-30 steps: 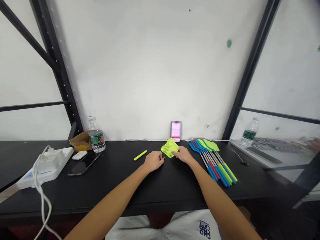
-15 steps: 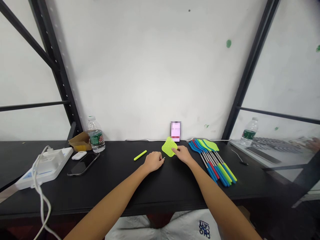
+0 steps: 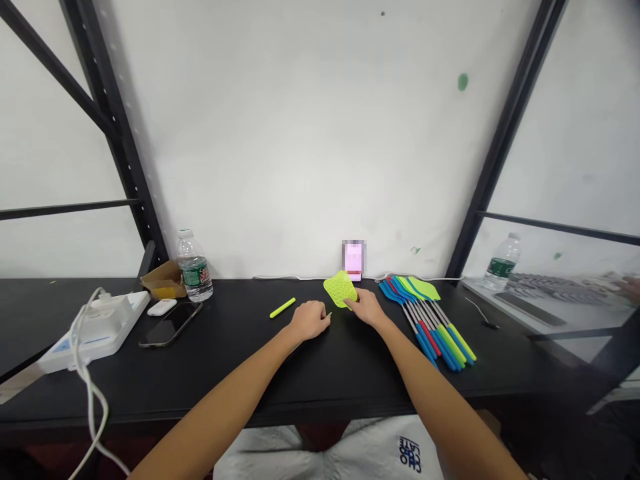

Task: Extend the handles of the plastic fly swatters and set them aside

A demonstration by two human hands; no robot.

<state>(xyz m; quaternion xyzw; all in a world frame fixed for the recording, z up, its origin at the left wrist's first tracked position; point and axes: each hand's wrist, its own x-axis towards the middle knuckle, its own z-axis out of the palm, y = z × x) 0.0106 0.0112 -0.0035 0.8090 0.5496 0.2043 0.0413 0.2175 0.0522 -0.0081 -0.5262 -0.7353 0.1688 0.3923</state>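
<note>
Green mesh square pinched in my right hand

On my left, a white power strip [image 3: 113, 339] lies on the black table [image 3: 225, 373], then a phone [image 3: 171, 325] and a water bottle [image 3: 195, 268]. A lime stick [image 3: 283, 307] lies just beside my left hand [image 3: 311, 321], whose fingers are curled round a thin rod [image 3: 329, 314], its tip poking out. Next comes the lime mesh square [image 3: 340, 289], tilted, its right edge pinched between thumb and fingers of my right hand [image 3: 369, 307]. Further right lie bundled fly swatters [image 3: 430, 327].
</note>
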